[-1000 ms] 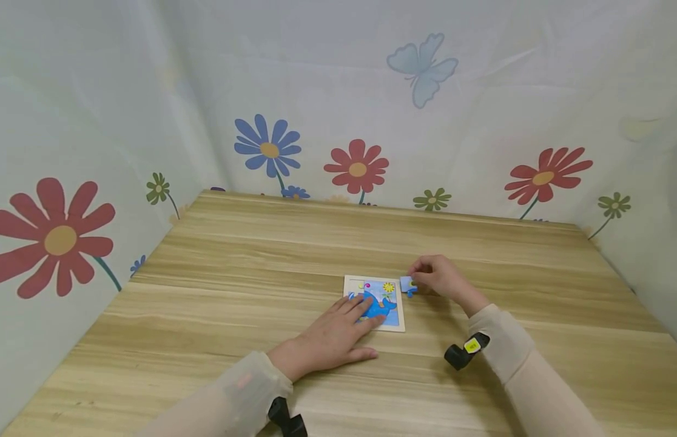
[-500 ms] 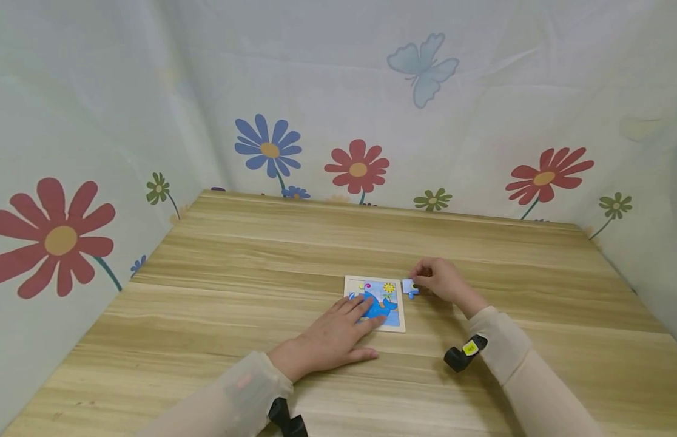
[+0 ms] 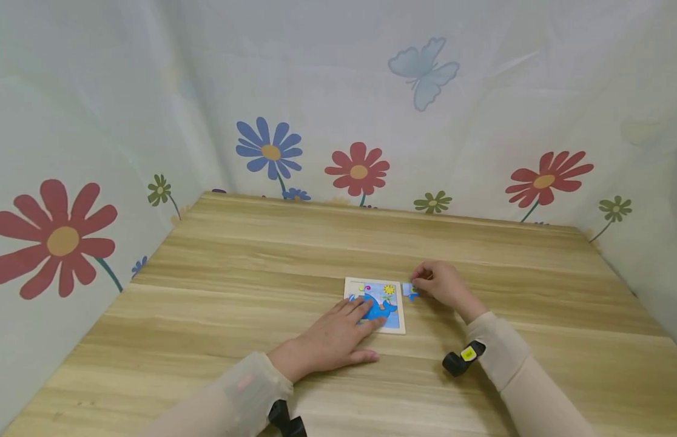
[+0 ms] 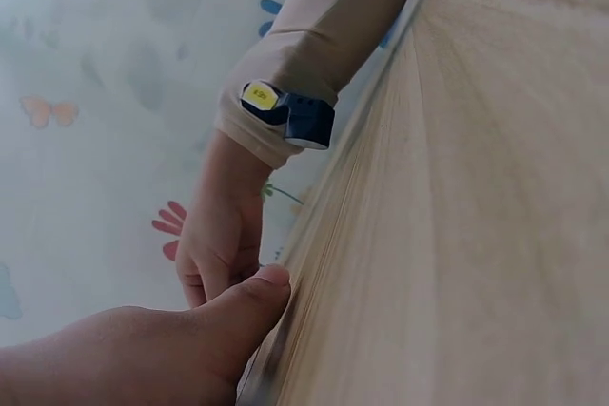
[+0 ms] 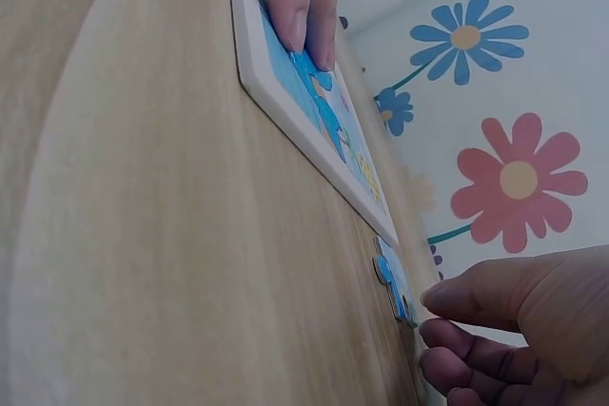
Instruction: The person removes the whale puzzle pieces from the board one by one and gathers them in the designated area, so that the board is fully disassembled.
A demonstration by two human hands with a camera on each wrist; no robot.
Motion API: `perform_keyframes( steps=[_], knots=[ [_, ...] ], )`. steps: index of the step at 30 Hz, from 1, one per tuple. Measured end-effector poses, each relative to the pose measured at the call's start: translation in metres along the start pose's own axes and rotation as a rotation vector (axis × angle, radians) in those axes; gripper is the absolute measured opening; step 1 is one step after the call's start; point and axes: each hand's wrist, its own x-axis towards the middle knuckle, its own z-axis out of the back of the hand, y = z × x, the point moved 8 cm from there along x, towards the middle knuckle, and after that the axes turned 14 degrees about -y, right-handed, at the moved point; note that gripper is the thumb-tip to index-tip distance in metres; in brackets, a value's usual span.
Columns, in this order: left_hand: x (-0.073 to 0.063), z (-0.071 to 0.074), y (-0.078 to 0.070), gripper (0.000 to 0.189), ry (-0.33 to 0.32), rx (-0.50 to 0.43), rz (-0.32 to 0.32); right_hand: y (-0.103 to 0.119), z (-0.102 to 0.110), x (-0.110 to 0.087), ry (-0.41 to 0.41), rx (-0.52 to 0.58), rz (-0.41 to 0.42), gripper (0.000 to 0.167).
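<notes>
My left hand (image 3: 338, 334) lies flat with its fingers spread over a small wooden-framed jigsaw puzzle (image 3: 401, 312). The puzzle's picture has a blue whale and a yellow sun-like flower; a bare pale patch shows at its upper left, and the fingers hide part of the rest. Just right of the frame's upper right corner is a loose light-blue puzzle piece (image 3: 409, 291), low at the tabletop. My right hand (image 3: 444, 285) has thumb and fingers bent together at the piece's right edge, partly covering it. In the right wrist view, the piece (image 5: 392, 278) sits beside the thumb tip.
The wood-grain table (image 3: 262, 255) spreads around the puzzle on all sides. A white curtain (image 3: 327, 79) printed with flowers and a butterfly hangs behind and beside the table. Black camera mounts (image 3: 463, 359) sit on both sleeved wrists.
The right hand and the loose puzzle piece have shifted slightly right and nearer to me, with the piece now turned a little. My left hand stays in place on the puzzle.
</notes>
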Motion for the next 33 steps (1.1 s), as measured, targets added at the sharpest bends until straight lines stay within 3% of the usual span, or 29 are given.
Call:
perform_keyframes(
  steps=[13, 22, 33],
  knots=[
    [0.004, 0.003, -0.002, 0.066, -0.003, 0.019, -0.012, 0.015, 0.0, 0.001, -0.032, 0.024, 0.014, 0.013],
    [0.004, 0.0, -0.003, 0.067, 0.006, 0.042, -0.02, 0.039, -0.009, 0.001, -0.019, 0.058, 0.109, 0.012],
    [0.002, -0.001, -0.002, 0.067, -0.042, 0.052, -0.049, 0.056, -0.023, 0.002, 0.026, 0.107, 0.176, 0.012]
  ],
)
